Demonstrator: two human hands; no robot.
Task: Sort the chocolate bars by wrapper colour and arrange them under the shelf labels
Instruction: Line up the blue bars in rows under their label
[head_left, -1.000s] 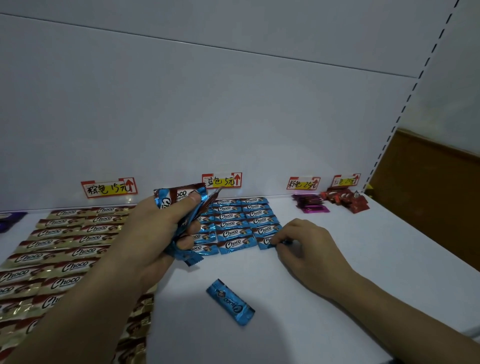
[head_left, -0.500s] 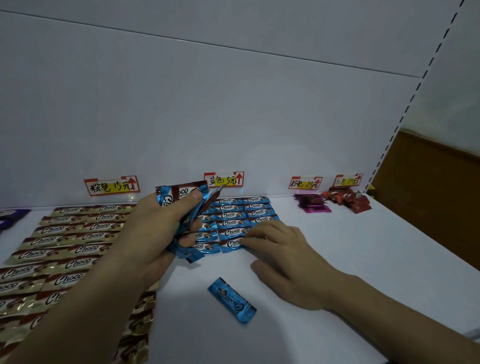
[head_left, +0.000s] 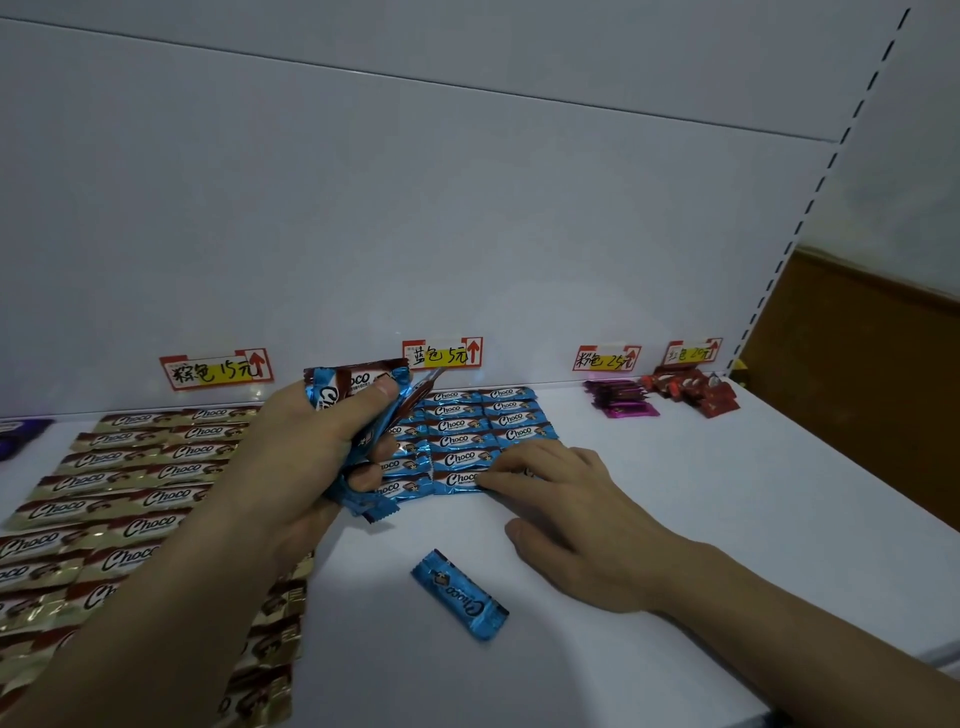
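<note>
Fingers (head_left: 519, 470) of the right hand (head_left: 571, 514) lie flat and almost straight. Their tips press on the front right corner of the rows of blue chocolate bars (head_left: 467, 426). These rows sit by the back wall of the white shelf (head_left: 701, 509), under the blue label (head_left: 441, 353).

The left hand (head_left: 291, 467) is curled round a bunch of blue bars (head_left: 358, 395) and holds it up over the left side of the rows.

One loose blue bar (head_left: 460, 595) lies tilted on the shelf, nearer the front edge, just beside the right thumb and apart from the rows.

Gold bars (head_left: 130, 478) fill the left part of the shelf under the brown label (head_left: 215, 369), reaching toward the front edge. A small pile of pink bars (head_left: 621, 400) and a pile of red bars (head_left: 691, 392) sit in the back right corner.

Between the blue rows and the pink pile the shelf is bare. It is also bare around the loose bar and to the right of the right arm, out to the right edge.
</note>
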